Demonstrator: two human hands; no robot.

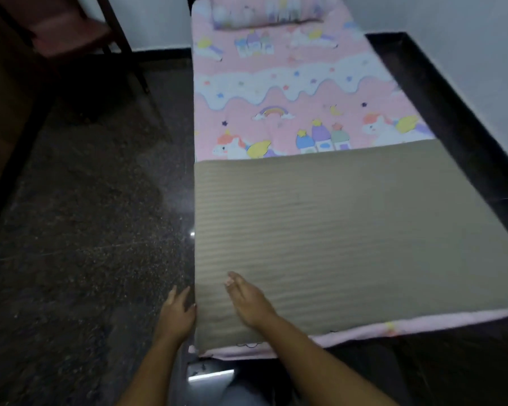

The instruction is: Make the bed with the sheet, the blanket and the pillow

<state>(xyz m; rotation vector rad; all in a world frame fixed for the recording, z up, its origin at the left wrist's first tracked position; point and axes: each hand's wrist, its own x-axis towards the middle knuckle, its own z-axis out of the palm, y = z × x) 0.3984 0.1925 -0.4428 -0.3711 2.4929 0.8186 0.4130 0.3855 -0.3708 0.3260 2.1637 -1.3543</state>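
A narrow bed carries a pink sheet [276, 92] printed with unicorns and castles. A matching pillow [264, 13] lies at the far head end. A folded beige striped blanket [349, 227] covers the near half of the bed. My left hand [176, 313] is open, flat against the blanket's left side edge near its front corner. My right hand [248, 300] rests flat on top of the blanket near that same corner, fingers extended. Neither hand grips anything.
A dark speckled stone floor [85, 244] spreads to the left of the bed. A wooden chair [71, 33] with a reddish seat stands at the far left. White walls and a black skirting [452, 112] run along the bed's right side.
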